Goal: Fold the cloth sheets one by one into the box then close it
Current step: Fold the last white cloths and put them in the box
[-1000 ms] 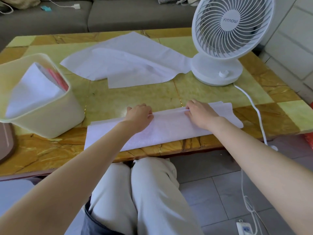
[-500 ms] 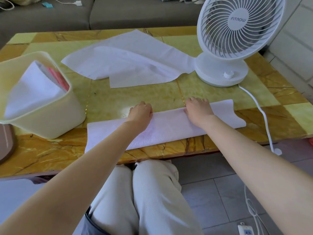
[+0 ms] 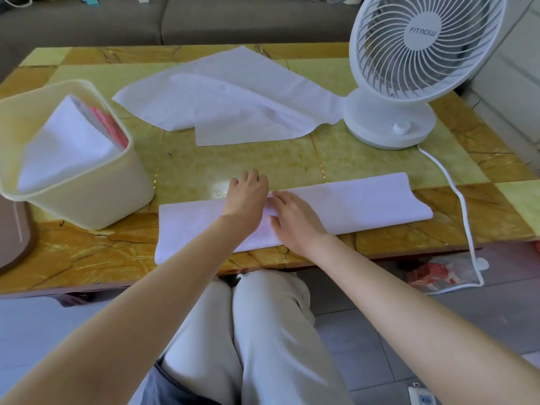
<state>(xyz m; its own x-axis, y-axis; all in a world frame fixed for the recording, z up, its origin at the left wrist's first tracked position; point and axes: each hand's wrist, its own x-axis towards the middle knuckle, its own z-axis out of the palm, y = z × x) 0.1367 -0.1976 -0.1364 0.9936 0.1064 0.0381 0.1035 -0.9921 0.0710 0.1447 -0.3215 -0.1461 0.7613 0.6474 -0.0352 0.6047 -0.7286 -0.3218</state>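
Both hands have drawn together since a moment ago: the right hand [image 3: 295,220] has slid left along the folded cloth strip [image 3: 359,200] and now sits just beside the left hand [image 3: 247,197], where before they were spread apart. The strip lies along the near edge of the table [image 3: 292,159], folded lengthwise, its right end curling up a little. The right hand is laid flat on it, fingers straight and close together, thumb held out. The left hand rests at the strip's far edge with its fingers together and reaching onto the tabletop; they grip nothing that I can see.

To the left stands the cream box [image 3: 96,200], open and tilted, with a folded white sheet [image 3: 64,147] and something pink [image 3: 108,127] inside. Farther back, the loose white sheets [image 3: 233,97] lie spread out, one corner touching the base of the white fan [image 3: 420,54] at the far right. The fan's cord [image 3: 455,194] trails over the near edge just right of the strip.
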